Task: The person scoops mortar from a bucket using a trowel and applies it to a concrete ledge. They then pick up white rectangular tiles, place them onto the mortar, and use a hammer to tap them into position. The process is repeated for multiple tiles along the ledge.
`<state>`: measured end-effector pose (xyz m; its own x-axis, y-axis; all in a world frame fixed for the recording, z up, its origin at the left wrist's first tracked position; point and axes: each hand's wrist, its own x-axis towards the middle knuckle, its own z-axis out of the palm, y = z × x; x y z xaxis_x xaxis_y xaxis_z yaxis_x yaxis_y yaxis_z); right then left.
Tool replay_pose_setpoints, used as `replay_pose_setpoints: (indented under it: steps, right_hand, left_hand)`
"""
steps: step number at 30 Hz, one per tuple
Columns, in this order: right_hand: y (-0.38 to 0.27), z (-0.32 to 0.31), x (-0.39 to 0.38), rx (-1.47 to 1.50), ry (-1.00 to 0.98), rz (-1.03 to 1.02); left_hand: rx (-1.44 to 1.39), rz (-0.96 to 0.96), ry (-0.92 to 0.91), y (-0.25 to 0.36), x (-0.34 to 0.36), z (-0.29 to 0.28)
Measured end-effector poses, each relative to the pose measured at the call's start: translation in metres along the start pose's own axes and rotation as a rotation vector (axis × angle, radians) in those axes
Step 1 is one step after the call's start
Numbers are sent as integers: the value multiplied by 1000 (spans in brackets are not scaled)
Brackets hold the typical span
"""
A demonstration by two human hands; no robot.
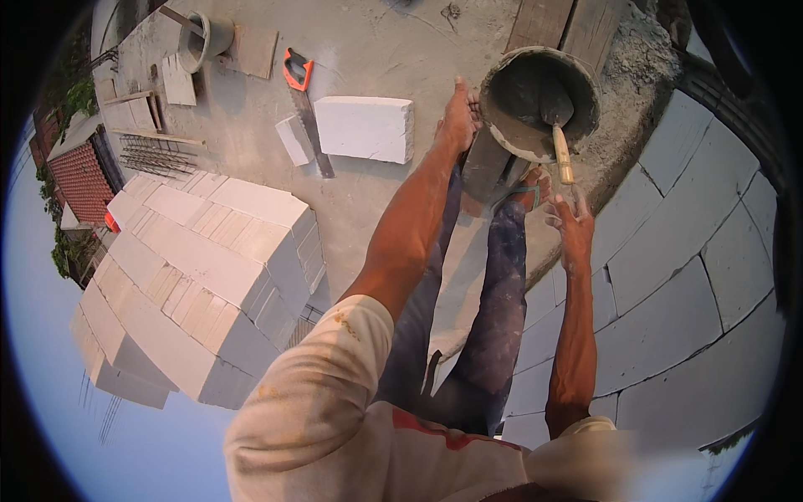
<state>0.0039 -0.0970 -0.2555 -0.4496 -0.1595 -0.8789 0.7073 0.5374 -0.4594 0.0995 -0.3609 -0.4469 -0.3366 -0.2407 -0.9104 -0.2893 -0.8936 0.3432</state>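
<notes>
A round bucket point(495, 125) with a mortar-crusted rim stands ahead of me, wet grey mortar inside. A trowel point(562, 151) leans in it, its wooden handle sticking out over the near rim. Just left of the bucket is my left hand point(458, 117), thumb raised and fingers apart, with nothing seen in it; whether it touches the rim I cannot tell. Below the trowel's handle end hovers my right hand point(573, 224), fingers loosely bent and apart, holding nothing. A white block point(364, 128) lies on the floor left of my left hand.
A handsaw point(301, 92) with an orange grip lies beside a small block offcut point(294, 140). Stacked white blocks point(209, 243) rise at left. A block wall point(661, 276) runs along my right. Wooden planks point(544, 25) lie beyond the bucket; another bucket point(205, 42) stands far left.
</notes>
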Motion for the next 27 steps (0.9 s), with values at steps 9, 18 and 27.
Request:
replay_pose_setpoints:
  steps: [9,18,27]
  right_hand:
    - [159,-3,-79,-638,-189,72]
    - [148,23,-73,-867,-210,-5]
    - [137,-11,-69,-1043,-177,-21]
  left_hand:
    - [91,-164,754,-48,-31,-209]
    - [-496,-83,443,-59,29,-326]
    - [-742,222,552,-73,91,-219]
